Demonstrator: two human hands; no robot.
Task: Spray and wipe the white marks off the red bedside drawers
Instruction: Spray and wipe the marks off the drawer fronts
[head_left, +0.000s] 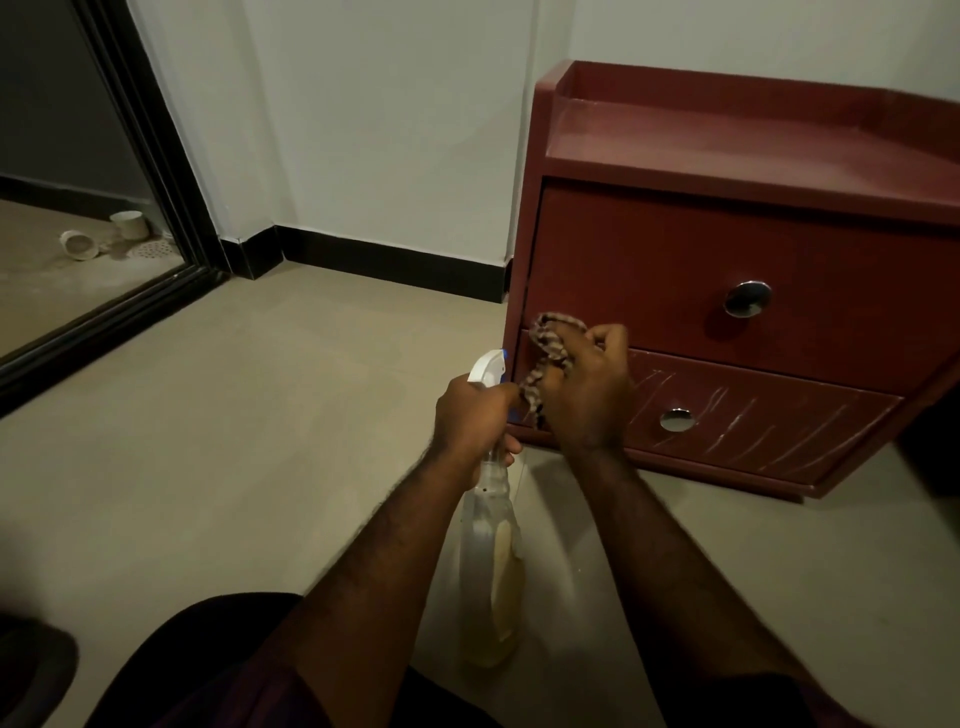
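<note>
Left hand (475, 415) grips spray bottle (491, 545), nozzle toward red drawers (727, 291). Right hand (587, 389) clutches cloth (550, 343) against lower drawer's left end. White marks (753, 415) remain rightward. Wiping step; next, sweep cloth right.

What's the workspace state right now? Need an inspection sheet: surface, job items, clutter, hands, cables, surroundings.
Surface: beige floor; the red bedside drawers stand on it.
Job's things: white marks streak the lower drawer front; upper drawer front shows none; spray bottle and patterned cloth are in hand.
Clutter: two small white round pieces by a floor drain beyond the door frame.
Hands: left hand grips the spray bottle's neck; right hand holds the cloth at the left end of the drawer fronts.
Cables: nothing seen.
Surroundings: white wall, black skirting, the black door frame at left.
</note>
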